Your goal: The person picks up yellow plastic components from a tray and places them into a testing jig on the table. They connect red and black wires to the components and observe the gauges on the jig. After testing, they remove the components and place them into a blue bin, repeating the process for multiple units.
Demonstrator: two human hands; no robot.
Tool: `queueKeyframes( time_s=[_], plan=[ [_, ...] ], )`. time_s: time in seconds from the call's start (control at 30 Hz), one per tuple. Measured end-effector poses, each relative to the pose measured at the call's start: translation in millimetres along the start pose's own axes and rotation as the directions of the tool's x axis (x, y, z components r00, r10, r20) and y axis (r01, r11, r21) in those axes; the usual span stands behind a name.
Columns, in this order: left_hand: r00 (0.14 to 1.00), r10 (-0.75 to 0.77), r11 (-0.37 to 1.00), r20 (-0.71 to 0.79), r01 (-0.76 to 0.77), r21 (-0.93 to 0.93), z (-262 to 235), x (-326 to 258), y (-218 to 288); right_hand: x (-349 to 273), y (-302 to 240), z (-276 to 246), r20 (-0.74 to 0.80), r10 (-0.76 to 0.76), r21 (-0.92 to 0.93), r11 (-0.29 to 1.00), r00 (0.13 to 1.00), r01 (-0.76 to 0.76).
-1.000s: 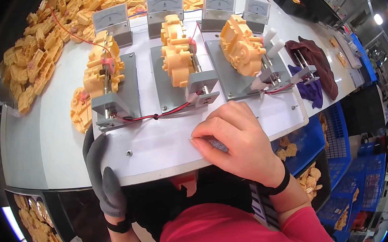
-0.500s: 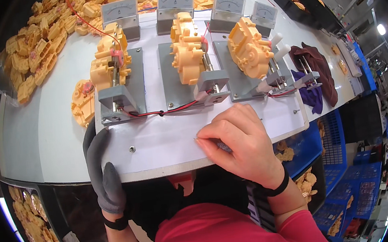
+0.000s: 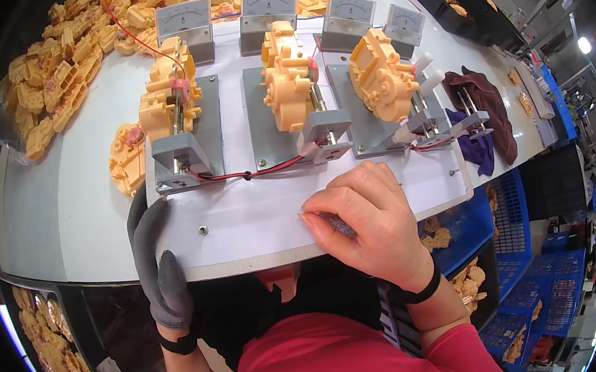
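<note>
White board (image 3: 258,218) sits at the table's near edge, carrying three grey fixtures. Left hand (image 3: 156,260), in a grey glove, hooks its fingers over the board's left corner, just below the leftmost fixture (image 3: 183,143). Right hand (image 3: 366,226), bare, presses down curled on the board's front; whether it pinches anything, I cannot tell.

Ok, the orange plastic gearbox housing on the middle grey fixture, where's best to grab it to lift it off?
Probably take the orange plastic gearbox housing across its two long side walls, coming from above. It lies lengthwise on the middle grey fixture, with the grey clamp block and metal rod at its near right, so its top and left side are the freest.
</note>
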State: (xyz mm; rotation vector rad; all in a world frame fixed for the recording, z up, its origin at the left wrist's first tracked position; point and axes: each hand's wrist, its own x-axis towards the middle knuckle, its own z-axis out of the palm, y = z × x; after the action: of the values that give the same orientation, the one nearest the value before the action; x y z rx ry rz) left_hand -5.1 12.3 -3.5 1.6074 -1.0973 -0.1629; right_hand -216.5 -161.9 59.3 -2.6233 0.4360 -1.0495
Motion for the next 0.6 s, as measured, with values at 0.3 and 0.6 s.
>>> queueKeyframes(
  time_s=[0.3, 0.6],
  plan=[
    [1.000, 0.004, 1.000, 0.000, -0.004, -0.025, 0.9, 0.0, -0.7, -0.1, -1.2, -2.8, 0.012, 0.012, 0.010, 1.000, 1.000, -0.012],
    [0.999, -0.011, 1.000, 0.052, 0.011, 0.001, -2.7, 2.4, 7.8, -0.3, -5.4, -5.7, 0.005, 0.038, 0.015, 0.999, 0.999, -0.038]
  ],
)
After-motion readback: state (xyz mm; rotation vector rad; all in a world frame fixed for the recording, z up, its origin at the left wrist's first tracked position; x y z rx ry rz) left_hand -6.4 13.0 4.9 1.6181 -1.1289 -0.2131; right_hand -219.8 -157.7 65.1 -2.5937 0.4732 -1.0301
